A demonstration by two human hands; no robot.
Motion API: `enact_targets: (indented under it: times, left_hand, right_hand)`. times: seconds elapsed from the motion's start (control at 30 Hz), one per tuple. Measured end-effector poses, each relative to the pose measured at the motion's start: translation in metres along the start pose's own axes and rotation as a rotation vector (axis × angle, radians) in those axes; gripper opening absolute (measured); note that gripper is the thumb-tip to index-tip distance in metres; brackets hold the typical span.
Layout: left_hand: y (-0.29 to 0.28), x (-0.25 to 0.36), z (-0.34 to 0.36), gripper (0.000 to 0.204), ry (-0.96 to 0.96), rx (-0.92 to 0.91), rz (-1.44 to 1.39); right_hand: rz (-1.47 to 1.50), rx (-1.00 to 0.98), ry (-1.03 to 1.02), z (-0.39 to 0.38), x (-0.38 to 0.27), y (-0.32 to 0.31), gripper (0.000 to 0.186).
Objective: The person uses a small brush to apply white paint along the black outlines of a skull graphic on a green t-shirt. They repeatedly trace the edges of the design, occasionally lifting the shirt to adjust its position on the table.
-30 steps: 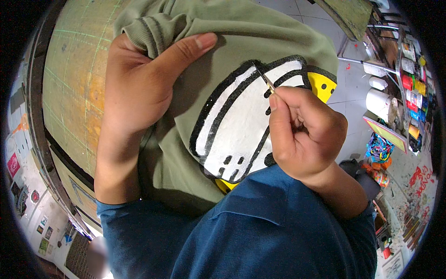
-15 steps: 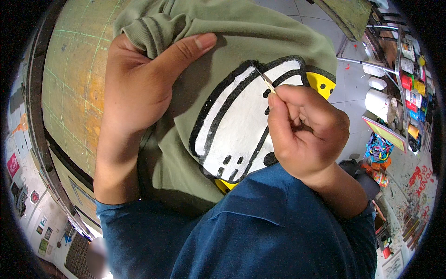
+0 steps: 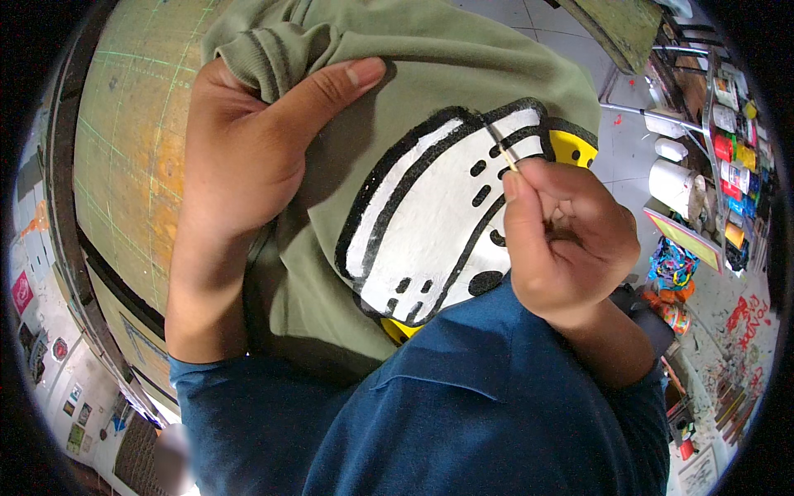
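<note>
An olive-green sweatshirt (image 3: 447, 70) lies in front of me, bearing a white painted shape (image 3: 422, 215) with thick black outlines and yellow parts beside it. My left hand (image 3: 248, 157) grips the cloth at a ribbed band; its thumb presses on top, while the fingers are hidden beneath the fabric. Between thumb and forefinger, my right hand (image 3: 575, 236) pinches a thin paintbrush (image 3: 502, 145) with a light handle and dark tip. That tip is at the black outline along the shape's upper edge, near a notch in it.
At left is a worn wooden table (image 3: 132, 149) marked with green lines. A rack at far right carries several paint containers (image 3: 732, 174), with a white bucket (image 3: 674, 183) beside it. A yellow-edged panel (image 3: 682, 240) leans below, near bundled colourful cloth (image 3: 672, 263). Another board (image 3: 616, 33) juts in at top right.
My right hand and the paintbrush have shifted a little to the right along the upper outline, uncovering more black marks on the white shape. My left hand stays in place.
</note>
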State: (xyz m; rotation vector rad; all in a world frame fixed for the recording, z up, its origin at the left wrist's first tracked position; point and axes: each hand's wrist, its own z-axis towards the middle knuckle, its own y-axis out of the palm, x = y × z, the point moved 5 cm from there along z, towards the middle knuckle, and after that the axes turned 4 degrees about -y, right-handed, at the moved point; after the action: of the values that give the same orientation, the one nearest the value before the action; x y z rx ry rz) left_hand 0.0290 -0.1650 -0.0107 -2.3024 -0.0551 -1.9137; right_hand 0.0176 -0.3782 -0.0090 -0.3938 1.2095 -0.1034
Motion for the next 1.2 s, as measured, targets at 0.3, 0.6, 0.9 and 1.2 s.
enact_targets:
  times: [0.3, 0.6, 0.9, 1.2]
  left_hand:
    - [0.0, 0.001, 0.0, 0.016, -0.019, -0.009, 0.024]
    - [-0.001, 0.0, 0.0, 0.016, 0.005, -0.033, 0.005]
    - [0.0, 0.002, 0.0, 0.016, 0.005, -0.018, -0.002]
    - [0.0, 0.001, -0.001, 0.014, -0.007, -0.008, 0.003]
  right_hand:
    - [-0.059, -0.053, -0.054, 0.003, 0.001, 0.003, 0.011]
    - [-0.061, -0.052, 0.015, 0.004, 0.002, 0.006, 0.008]
    - [-0.067, -0.056, 0.044, 0.007, 0.0, 0.008, 0.007]
    - [0.021, -0.034, 0.131, 0.006, 0.002, -0.001, 0.007]
